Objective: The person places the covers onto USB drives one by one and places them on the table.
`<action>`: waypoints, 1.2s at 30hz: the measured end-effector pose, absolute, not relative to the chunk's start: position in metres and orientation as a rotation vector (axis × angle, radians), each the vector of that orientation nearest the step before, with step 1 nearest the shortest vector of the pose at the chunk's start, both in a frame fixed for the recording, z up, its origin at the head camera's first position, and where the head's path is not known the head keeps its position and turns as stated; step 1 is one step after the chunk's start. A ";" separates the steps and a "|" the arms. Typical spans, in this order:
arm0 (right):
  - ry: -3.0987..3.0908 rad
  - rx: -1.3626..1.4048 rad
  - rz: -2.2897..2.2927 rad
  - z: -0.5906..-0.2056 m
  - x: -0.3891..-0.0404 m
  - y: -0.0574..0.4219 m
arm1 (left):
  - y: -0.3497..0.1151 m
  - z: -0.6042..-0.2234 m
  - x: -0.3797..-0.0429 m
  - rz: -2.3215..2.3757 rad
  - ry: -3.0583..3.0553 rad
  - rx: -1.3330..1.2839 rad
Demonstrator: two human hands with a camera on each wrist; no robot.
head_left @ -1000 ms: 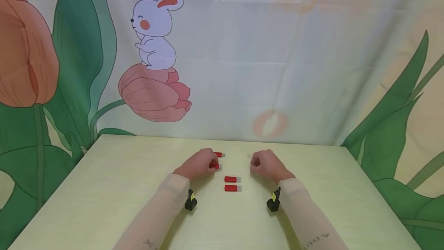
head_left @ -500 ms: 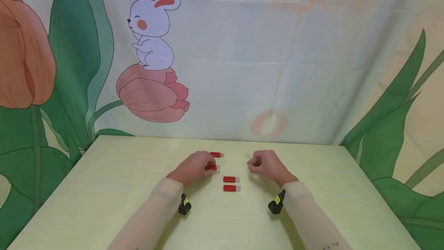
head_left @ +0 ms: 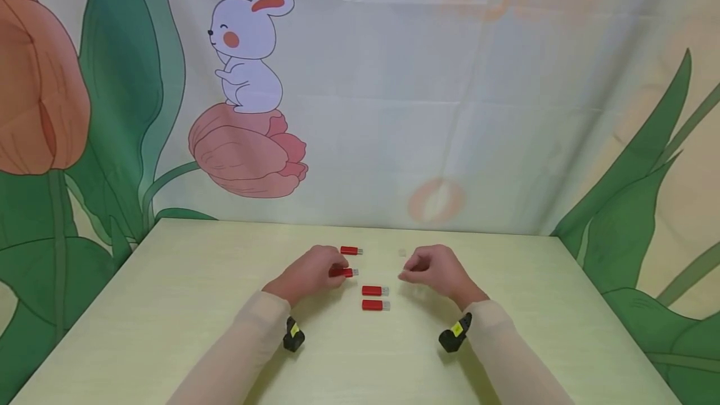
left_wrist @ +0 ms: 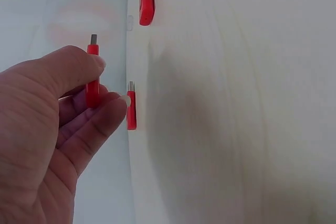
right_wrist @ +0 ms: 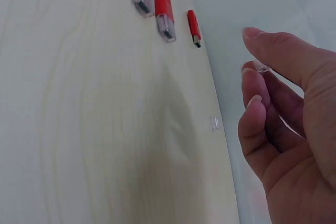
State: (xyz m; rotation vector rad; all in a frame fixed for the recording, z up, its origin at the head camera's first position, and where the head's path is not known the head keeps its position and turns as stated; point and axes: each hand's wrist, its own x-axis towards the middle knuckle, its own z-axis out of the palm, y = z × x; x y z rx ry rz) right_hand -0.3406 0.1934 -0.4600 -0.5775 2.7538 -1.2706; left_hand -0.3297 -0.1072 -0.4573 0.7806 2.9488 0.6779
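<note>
My left hand (head_left: 308,272) pinches a red USB stick (left_wrist: 93,95) between thumb and fingers, its bare metal plug pointing toward the right hand. Across from it, my right hand (head_left: 441,272) holds a small clear cap (right_wrist: 261,66) between thumb and index finger; the cap is mostly hidden in the head view. Beyond the left hand lies another red USB stick (head_left: 349,250) with its plug uncovered. A second clear cap (right_wrist: 214,123) rests on the table near the back edge. Between the forearms, two red USB sticks (head_left: 372,290) lie parallel with clear caps over their plugs.
Everything lies on a pale wood-grain table (head_left: 185,305). Behind its back edge hangs a cloth backdrop (head_left: 371,111) printed with a rabbit and tulips. Each wrist wears a small black camera, such as the left one (head_left: 294,335).
The left hand has drawn a little left with its USB stick, uncovering the uncapped stick behind it. The right wrist has shifted slightly right, while the cap stays in the right fingers.
</note>
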 end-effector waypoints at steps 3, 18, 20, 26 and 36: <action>2.675 -0.528 -1.398 -0.460 -0.337 0.194 | -0.108 -0.456 -0.328 0.696 2.945 0.807; 2.485 -0.431 -1.629 -0.448 -0.310 0.183 | -0.109 -0.442 -0.308 0.818 2.918 0.916; 2.465 -0.429 -1.654 -0.448 -0.308 0.182 | -0.108 -0.440 -0.306 0.825 2.911 0.918; 2.400 -0.418 -1.701 -0.447 -0.300 0.176 | -0.106 -0.433 -0.299 0.881 2.878 0.843; 2.304 -0.497 -1.786 -0.444 -0.291 0.170 | -0.102 -0.426 -0.288 1.174 2.736 0.831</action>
